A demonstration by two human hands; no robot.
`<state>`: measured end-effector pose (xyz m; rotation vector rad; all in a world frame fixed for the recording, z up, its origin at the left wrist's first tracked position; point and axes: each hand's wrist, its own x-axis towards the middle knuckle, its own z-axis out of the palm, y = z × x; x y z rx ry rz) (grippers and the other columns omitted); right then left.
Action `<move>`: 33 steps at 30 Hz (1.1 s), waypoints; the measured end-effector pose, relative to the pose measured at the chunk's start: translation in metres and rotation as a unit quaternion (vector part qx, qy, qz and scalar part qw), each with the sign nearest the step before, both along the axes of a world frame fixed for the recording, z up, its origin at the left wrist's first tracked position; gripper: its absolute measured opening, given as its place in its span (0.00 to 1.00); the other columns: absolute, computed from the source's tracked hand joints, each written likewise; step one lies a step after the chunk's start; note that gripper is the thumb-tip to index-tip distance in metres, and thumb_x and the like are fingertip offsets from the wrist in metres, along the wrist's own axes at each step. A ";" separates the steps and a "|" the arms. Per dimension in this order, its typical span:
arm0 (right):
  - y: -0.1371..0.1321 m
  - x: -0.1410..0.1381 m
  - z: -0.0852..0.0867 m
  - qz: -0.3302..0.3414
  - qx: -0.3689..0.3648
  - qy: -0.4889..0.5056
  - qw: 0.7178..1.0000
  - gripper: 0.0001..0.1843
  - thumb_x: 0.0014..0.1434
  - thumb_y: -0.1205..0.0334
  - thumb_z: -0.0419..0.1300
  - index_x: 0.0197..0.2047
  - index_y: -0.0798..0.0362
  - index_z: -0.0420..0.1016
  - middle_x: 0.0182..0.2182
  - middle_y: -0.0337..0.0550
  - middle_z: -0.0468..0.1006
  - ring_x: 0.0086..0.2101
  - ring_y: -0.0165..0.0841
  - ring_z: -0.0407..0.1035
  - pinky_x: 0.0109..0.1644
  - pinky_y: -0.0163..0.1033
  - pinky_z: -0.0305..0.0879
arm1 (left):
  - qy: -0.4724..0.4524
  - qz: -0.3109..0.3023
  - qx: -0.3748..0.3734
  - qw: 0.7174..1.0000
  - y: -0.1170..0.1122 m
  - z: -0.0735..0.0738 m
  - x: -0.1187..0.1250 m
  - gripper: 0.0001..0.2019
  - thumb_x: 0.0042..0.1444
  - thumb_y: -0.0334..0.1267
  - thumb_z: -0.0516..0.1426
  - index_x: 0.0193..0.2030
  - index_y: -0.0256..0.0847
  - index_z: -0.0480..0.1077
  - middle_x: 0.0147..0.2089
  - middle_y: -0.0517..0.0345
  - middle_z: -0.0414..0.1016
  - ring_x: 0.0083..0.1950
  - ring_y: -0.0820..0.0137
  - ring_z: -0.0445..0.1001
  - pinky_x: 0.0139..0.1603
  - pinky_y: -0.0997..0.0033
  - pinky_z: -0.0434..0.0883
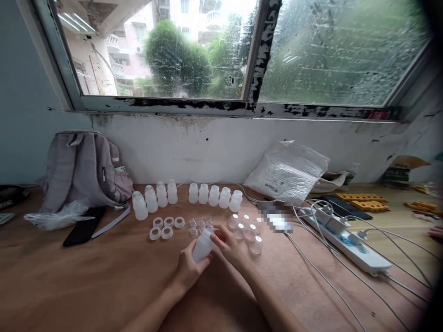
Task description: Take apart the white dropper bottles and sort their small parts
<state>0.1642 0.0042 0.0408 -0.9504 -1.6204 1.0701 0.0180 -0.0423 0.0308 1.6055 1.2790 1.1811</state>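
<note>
My left hand (188, 269) is wrapped round a small translucent white plastic bottle (202, 245), held tilted above the wooden table (86, 276). My right hand (229, 244) pinches at the bottle's top end with its fingertips; I cannot make out what it grips there. Beyond the hands lie several white rings (165, 227), several small clear nipples (200, 226) and several clear caps (247, 229). Further back stands a row of several more white bottles (214, 196), with another group (152, 199) to its left.
A grey backpack (85, 168) leans on the wall at the left, with a black phone (83, 227) and a crumpled plastic bag (58, 216) beside it. A white bag (289, 170), a power strip (346, 242) with cables, and yellow parts (367, 202) lie right. Another person's hand (436, 229) shows at the right edge.
</note>
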 end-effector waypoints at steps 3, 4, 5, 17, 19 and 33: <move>0.013 0.017 -0.006 -0.191 0.152 -0.134 0.960 0.12 0.54 0.57 0.53 0.40 0.52 0.66 0.36 0.46 0.73 0.38 0.38 0.67 0.42 0.44 0.62 | 0.006 0.049 0.008 0.999 0.007 -0.002 -0.006 0.13 0.45 0.44 0.56 0.34 0.36 0.66 0.26 0.60 0.66 0.26 0.73 0.64 0.26 0.77 0.61; 0.016 0.022 -0.009 -0.241 0.188 -0.178 0.935 0.11 0.54 0.58 0.52 0.40 0.52 0.67 0.36 0.47 0.72 0.39 0.39 0.66 0.43 0.45 0.61 | 0.008 0.059 0.010 0.998 0.008 -0.002 -0.008 0.14 0.45 0.45 0.56 0.33 0.36 0.66 0.26 0.61 0.66 0.26 0.73 0.64 0.26 0.77 0.61; 0.020 0.027 -0.011 -0.276 0.210 -0.221 0.912 0.10 0.54 0.59 0.51 0.40 0.52 0.67 0.36 0.48 0.72 0.39 0.40 0.65 0.43 0.46 0.60 | 0.010 0.063 0.012 0.998 0.008 -0.003 -0.009 0.14 0.45 0.45 0.56 0.33 0.36 0.66 0.26 0.61 0.66 0.26 0.73 0.64 0.26 0.77 0.61; 0.019 0.023 -0.021 -0.275 0.167 -0.321 0.891 0.11 0.51 0.67 0.49 0.39 0.53 0.66 0.38 0.47 0.70 0.42 0.40 0.62 0.44 0.45 0.60 | 0.028 0.043 0.002 0.999 0.011 -0.006 -0.010 0.15 0.45 0.44 0.57 0.36 0.36 0.67 0.28 0.59 0.69 0.27 0.73 0.65 0.27 0.77 0.63; 0.017 0.019 -0.026 -0.247 0.145 -0.319 0.903 0.13 0.50 0.68 0.49 0.41 0.53 0.65 0.39 0.48 0.70 0.42 0.40 0.63 0.44 0.45 0.61 | 0.036 0.051 0.006 0.998 0.012 -0.008 -0.010 0.16 0.44 0.44 0.57 0.37 0.36 0.67 0.28 0.58 0.70 0.27 0.73 0.66 0.27 0.77 0.63; 0.014 0.007 -0.020 -0.243 0.058 0.045 0.967 0.20 0.52 0.59 0.56 0.48 0.49 0.57 0.37 0.44 0.70 0.38 0.36 0.66 0.42 0.44 0.63 | 0.048 0.028 -0.001 0.998 0.012 -0.008 -0.011 0.15 0.44 0.42 0.57 0.38 0.36 0.67 0.29 0.58 0.71 0.28 0.72 0.67 0.28 0.77 0.63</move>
